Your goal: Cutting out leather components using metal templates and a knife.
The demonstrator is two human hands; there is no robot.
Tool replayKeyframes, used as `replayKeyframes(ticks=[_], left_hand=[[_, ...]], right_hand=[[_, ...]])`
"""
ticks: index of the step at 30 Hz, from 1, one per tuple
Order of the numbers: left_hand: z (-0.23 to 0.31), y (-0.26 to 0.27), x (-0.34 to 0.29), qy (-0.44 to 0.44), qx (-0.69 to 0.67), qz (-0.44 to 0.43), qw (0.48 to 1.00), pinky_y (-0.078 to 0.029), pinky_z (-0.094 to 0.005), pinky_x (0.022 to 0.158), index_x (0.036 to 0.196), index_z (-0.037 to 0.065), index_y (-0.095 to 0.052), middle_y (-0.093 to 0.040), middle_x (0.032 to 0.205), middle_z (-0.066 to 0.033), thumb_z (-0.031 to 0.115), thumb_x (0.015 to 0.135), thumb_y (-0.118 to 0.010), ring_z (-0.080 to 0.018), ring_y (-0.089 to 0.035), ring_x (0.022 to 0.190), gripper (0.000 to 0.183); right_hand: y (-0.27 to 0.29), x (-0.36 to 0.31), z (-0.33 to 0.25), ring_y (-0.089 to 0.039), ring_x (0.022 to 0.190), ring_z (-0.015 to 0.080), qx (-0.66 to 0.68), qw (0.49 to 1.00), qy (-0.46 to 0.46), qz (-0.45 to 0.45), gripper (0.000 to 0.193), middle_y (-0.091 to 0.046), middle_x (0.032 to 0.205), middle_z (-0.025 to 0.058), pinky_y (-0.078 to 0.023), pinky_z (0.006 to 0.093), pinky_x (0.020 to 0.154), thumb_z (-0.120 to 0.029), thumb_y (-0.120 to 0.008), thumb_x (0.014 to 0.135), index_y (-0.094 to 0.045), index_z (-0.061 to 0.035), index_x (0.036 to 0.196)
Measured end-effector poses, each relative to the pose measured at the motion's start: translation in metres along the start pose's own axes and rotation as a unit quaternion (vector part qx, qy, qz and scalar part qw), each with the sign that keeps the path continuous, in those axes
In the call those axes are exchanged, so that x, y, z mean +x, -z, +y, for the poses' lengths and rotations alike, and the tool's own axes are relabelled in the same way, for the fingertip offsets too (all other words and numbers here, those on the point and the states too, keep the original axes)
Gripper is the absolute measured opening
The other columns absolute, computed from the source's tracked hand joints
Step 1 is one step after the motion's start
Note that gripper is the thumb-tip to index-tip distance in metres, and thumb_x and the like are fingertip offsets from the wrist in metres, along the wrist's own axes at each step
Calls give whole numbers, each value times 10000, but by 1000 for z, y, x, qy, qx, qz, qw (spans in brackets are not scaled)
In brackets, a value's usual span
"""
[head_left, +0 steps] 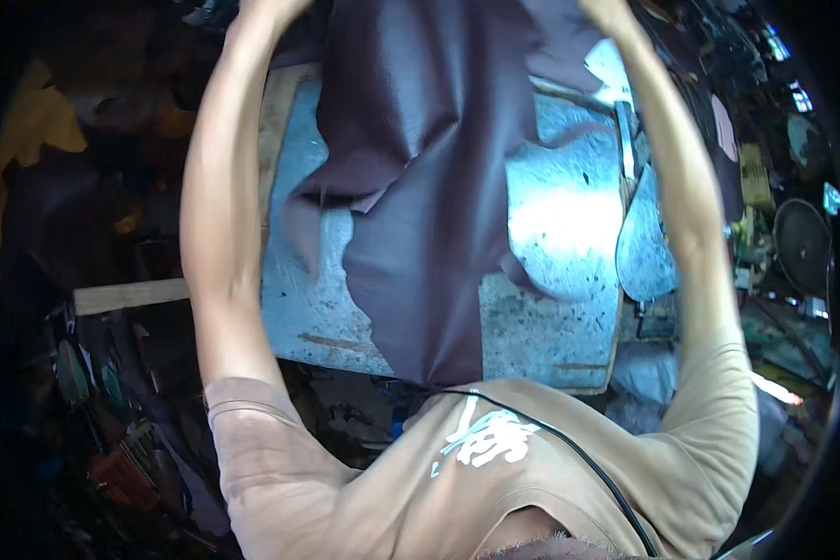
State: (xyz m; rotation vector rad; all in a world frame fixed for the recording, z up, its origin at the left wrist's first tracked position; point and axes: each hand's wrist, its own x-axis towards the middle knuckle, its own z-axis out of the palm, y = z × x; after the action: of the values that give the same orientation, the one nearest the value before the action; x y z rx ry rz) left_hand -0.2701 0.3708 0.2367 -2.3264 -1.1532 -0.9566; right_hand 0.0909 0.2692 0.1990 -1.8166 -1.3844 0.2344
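A large piece of dark brown leather (429, 196) hangs in folds down the middle, with ragged, wavy edges. Its lower end reaches past the near edge of the worktable, close to my shirt. Both my arms stretch away from me, one on each side of the leather. At the top edge of the view, my left hand (273, 7) is cut off near the leather's far left side. My right hand (605, 9) is likewise cut off at the far right, near more of the leather. The fingers of both hands lie outside the view, so their grip is hidden.
Under the leather is a pale, scuffed worktable (569, 327), brightly lit on the right. A flat, paddle-shaped piece (646, 238) lies at its right edge. A wooden plank (131, 297) juts out at left. Dark clutter surrounds the table, and a black cable (569, 441) crosses my shirt.
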Motion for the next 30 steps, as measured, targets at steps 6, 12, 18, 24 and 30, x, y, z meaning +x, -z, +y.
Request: replayKeyframes(ticks=[6, 12, 18, 24, 30], left_hand=[[44, -25, -300, 247, -208, -330, 887, -309, -488, 1120, 1418, -52, -408, -365, 1446, -349, 556, 734, -765, -466, -355, 1358, 983], [111, 34, -352, 269, -174, -279, 905, -408, -473, 1019, 1261, -47, -571, -551, 1271, -291, 498, 775, -759, -424, -521, 1196, 754], [96, -24, -262, 213, -204, -99, 950, -443, -460, 949, 1201, -40, -611, -615, 1174, -240, 559, 845, -656, -410, -575, 1102, 698], [-26, -164, -262, 307, -83, -365, 875, -410, -475, 1033, 1333, -16, -530, -548, 1330, -268, 740, 812, -529, -424, -506, 1258, 918], [-13, -222, -256, 227, -102, -401, 882, -457, -429, 997, 1251, -34, -591, -597, 1264, -262, 683, 767, -652, -381, -566, 1207, 868]], right_hand=[[-25, -336, 114, -533, 1259, 361, -19, 988, -134, -73, 606, -557, 1321, 273, -421, 411, 1038, -336, -621, 926, -485, 78, 1348], [-5, -497, 20, -617, 1095, 353, 94, 936, -288, -182, 488, -610, 1203, 249, -485, 389, 925, -223, -651, 912, -534, 39, 1308], [2, -528, -6, -623, 832, 354, -9, 941, -259, -217, 432, -618, 1021, 218, -499, 427, 726, -208, -708, 873, -575, 19, 1216], [-16, -566, -21, -645, 899, 437, -51, 939, -179, -290, 541, -634, 1069, 268, -528, 481, 745, -267, -725, 855, -522, 18, 1268], [-42, -576, -22, -623, 954, 472, -13, 934, -229, -274, 682, -635, 1043, 295, -503, 502, 758, -228, -712, 856, -361, 1, 1394]])
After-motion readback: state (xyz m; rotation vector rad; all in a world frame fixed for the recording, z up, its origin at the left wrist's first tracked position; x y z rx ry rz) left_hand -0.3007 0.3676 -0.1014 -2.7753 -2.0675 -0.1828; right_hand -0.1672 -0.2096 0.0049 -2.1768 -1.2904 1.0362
